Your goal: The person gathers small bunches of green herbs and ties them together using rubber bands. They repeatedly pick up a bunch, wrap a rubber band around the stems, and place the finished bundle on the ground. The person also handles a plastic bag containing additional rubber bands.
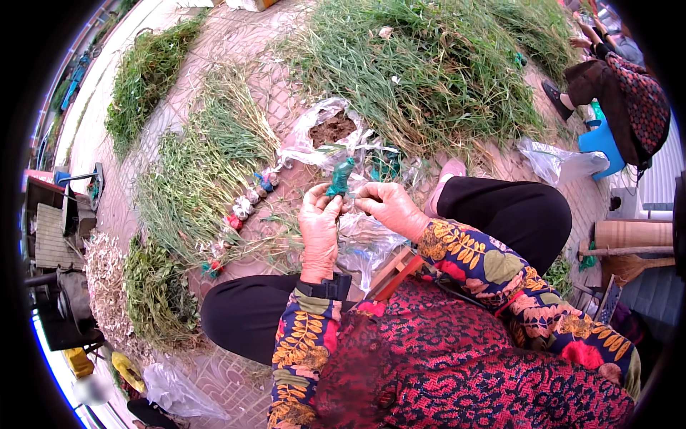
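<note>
My left hand (320, 222) grips a small bundle wrapped in green plastic (341, 176), held upright between thumb and fingers. Close beside it, my right hand (393, 207) has its thumb and fingertips pinched together; whatever is between them is too small to make out. Just beyond my hands lies an open clear plastic bag (300, 146) with brown soil (332, 131) in it. To the left, bunches of green plants (187, 182) lie side by side. Their stem ends are wrapped in white, red and blue plastic (244, 207), forming a row.
A large heap of long green plants (421, 79) spreads ahead. More plants (153, 71) lie at far left, with a darker leafy pile (161, 293) nearer. Another person (629, 93) sits at right by a blue stool (604, 146). Crumpled clear plastic (368, 243) lies before me.
</note>
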`<state>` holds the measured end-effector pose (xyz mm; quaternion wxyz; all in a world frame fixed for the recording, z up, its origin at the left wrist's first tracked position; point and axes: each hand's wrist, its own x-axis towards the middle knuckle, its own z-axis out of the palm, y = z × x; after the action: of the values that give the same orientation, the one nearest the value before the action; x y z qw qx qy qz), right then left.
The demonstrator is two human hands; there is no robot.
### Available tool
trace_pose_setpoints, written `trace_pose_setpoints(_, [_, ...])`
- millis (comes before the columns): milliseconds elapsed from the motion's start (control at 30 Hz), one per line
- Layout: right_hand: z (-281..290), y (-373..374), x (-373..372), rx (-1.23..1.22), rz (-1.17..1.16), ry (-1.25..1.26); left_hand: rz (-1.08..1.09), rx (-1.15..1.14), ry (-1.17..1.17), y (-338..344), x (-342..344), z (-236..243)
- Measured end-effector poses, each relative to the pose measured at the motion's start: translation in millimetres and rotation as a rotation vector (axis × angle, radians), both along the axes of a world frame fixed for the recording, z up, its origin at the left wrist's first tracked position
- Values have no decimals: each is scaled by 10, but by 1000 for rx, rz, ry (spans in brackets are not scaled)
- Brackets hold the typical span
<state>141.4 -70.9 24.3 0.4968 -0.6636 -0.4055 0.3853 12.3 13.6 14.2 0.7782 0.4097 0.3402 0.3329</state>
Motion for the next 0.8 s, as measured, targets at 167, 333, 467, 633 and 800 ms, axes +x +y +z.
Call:
trace_pose_setpoints(167, [103, 17, -22, 61, -56, -323, -14, 138, 115, -45, 28, -38])
trace_pose_setpoints(333, [157, 25, -10, -4, -92, -228, 5, 230, 125, -41, 30, -103])
trace_pose_setpoints(467, [166, 28, -39, 83, -89, -295, 45, 200, 181, -48, 46, -21])
trace_pose_setpoints(633, [147, 26, 3, 16, -119, -143, -30, 100, 121, -1, 7, -21])
trace_pose_setpoints(800, [150, 37, 115, -81, -185, 310, -103, 52, -68, -29, -16, 161])
